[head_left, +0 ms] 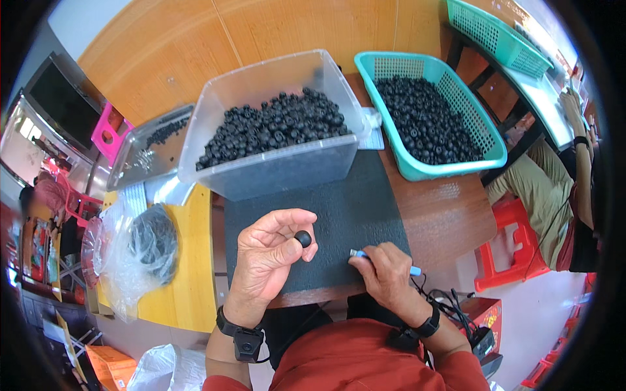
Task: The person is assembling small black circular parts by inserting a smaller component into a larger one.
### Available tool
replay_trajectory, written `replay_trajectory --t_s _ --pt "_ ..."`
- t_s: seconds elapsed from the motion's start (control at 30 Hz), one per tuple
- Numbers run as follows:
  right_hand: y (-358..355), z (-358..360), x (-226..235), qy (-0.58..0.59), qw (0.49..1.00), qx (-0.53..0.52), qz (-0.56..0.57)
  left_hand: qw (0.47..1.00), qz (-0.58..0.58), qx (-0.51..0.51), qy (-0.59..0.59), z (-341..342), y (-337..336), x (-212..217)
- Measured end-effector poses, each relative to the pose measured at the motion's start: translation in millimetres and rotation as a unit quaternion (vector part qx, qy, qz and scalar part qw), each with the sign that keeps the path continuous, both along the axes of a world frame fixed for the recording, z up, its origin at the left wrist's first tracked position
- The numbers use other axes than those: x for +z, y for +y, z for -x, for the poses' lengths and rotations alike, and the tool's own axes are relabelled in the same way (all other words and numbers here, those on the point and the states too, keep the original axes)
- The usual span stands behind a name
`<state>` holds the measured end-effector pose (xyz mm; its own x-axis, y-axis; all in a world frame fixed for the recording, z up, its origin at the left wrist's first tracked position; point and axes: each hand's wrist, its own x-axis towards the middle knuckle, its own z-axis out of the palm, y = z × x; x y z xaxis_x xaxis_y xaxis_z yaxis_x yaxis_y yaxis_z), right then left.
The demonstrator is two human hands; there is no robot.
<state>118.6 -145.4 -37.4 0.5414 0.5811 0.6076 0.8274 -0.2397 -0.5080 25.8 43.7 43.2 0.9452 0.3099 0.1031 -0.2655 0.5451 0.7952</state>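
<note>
My left hand pinches a small round black ball-like piece between thumb and fingers, above the dark mat. To its right, my right hand closes around a slim blue pen-like tool. The tool's pale tip points toward the left hand but stays apart from the black piece; its exact kind I cannot make out. Beyond both hands stands a clear plastic tub filled with similar black pieces. A turquoise basket at the far right holds many more, some showing a hole.
A metal tray with scattered black pieces lies at the far left. On the yellow table rests a clear bag with dark contents. At right are a red stool, a seated person and cables.
</note>
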Motion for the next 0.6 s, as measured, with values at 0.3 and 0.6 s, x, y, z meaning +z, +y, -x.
replay_trajectory --t_s 0.3,0.6 --pt "2.3 5.5 53.6 0.038 0.993 0.072 -0.085 0.999 0.005 -0.03 0.025 17.6 -21.4 -22.7" --pt "10.0 9.9 54.4 0.029 0.989 0.106 -0.099 0.996 -0.083 0.006 0.029 19.8 -30.3 -31.9"
